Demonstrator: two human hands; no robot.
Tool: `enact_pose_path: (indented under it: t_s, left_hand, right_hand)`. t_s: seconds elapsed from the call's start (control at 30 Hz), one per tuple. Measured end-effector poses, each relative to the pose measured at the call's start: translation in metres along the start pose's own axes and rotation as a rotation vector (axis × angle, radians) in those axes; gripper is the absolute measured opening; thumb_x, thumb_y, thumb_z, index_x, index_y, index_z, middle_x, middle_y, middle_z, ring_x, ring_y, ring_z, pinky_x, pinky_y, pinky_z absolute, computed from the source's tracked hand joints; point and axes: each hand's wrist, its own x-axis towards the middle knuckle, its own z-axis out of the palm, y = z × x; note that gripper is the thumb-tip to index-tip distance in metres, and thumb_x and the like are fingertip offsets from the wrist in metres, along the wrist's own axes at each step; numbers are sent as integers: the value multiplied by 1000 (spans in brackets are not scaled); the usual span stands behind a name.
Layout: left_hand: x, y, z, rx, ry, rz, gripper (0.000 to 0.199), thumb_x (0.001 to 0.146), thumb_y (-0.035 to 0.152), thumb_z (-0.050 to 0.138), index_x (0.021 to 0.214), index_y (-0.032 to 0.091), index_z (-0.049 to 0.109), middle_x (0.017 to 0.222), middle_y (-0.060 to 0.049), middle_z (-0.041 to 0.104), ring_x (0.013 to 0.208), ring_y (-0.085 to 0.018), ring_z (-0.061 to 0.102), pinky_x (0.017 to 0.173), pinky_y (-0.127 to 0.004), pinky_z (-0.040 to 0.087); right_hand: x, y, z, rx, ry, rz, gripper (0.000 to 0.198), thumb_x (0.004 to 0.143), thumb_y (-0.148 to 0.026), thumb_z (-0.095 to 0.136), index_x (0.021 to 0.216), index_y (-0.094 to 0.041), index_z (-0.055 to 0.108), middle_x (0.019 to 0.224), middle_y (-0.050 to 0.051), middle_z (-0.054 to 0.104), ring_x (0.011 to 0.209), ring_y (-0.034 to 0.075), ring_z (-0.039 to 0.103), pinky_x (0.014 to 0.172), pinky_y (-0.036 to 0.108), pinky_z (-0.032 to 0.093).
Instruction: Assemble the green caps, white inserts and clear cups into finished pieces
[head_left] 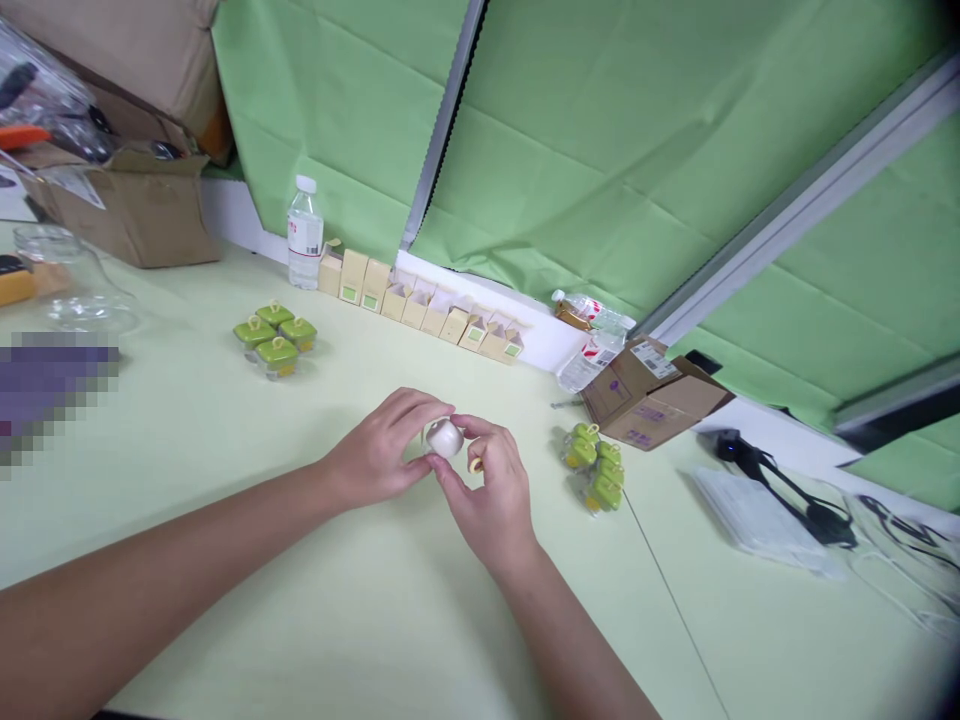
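My left hand (386, 447) and my right hand (493, 487) meet above the middle of the table, fingertips closed around a small white round object (445, 438) from both sides. The object is smooth and glossy; its exact kind I cannot make out. A small pale yellow ring (475, 465) shows by the curled fingers of my right hand. To the right of that hand stands a group of small green-topped clear containers (606, 470) with loops on top. Farther off to the left is another group of green-topped containers (276, 338).
A row of small tan boxes (415, 307) lines the wall beside an upright water bottle (305, 233). Two more bottles (592, 360) lie near an open carton (651, 395). Cables and a black device (787, 490) lie right. A cardboard box (142, 205) and glass jar (79, 280) stand left.
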Motion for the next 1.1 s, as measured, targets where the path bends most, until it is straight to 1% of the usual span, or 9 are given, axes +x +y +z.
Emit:
enact_pose_path:
  t_s: [0.17,0.37,0.47,0.63,0.77,0.83,0.9,1.03,1.1]
  left_hand:
    - [1,3,-1,-10,-4,6,49,83,15,66,129,20,48,116,-9,59,108,-24,54,94,-40,49]
    - [0,4,0,-13,-14,-3,51,81,6,62,128,20,48,114,-8,59,107,-23,55,93,-39,49]
    - [-1,3,1,-6,-11,-20,52,80,6,62,128,20,48,115,-9,59,108,-23,54,93,-39,49]
    - [-1,2,0,9,-3,-41,50,82,10,64,128,21,48,116,-8,59,109,-23,54,93,-39,49]
    - [0,2,-2,1,-7,-32,50,83,18,67,129,21,47,118,-9,59,110,-24,53,94,-40,49]
    - [0,3,-2,-11,-14,-23,52,82,16,67,129,21,46,118,-9,59,110,-24,53,94,-40,49]
    - [0,4,-3,-24,-18,-16,53,80,11,65,130,21,47,118,-9,59,110,-24,53,95,-40,49]
    - [0,3,-2,-44,-32,0,53,81,8,60,130,21,47,118,-9,60,111,-23,55,97,-41,49]
    - [-1,2,-1,-54,-51,5,52,82,7,58,131,21,47,120,-9,60,113,-23,55,98,-42,49]
  right_hand:
    - [0,0,0,-3,-8,-6,29,86,-17,66,83,-26,38,114,8,66,102,23,60,76,39,49]
    - [0,0,2,-5,0,12,30,86,-15,65,82,-26,37,109,6,66,100,23,60,79,40,49]
    - [-2,0,3,14,8,50,30,85,-16,66,84,-26,37,111,6,64,99,22,60,79,40,50]
    - [-2,-2,2,109,21,146,29,82,-19,67,89,-25,39,119,10,55,105,23,59,83,42,51]
    - [-1,-4,1,205,-27,243,34,79,-19,67,101,-25,42,127,11,52,111,24,57,85,42,51]
    - [-1,-5,3,238,-52,252,36,78,-19,68,101,-25,42,129,11,51,114,24,56,88,42,50]
    - [-2,-5,5,264,-65,258,35,78,-19,69,100,-25,42,129,10,52,110,22,57,88,42,51]
    - [-5,-1,11,313,-50,303,35,78,-19,70,98,-26,41,128,9,53,94,18,61,80,38,54]
    - [-5,2,13,326,-28,318,37,76,-19,71,96,-25,41,127,9,54,92,17,61,79,37,55]
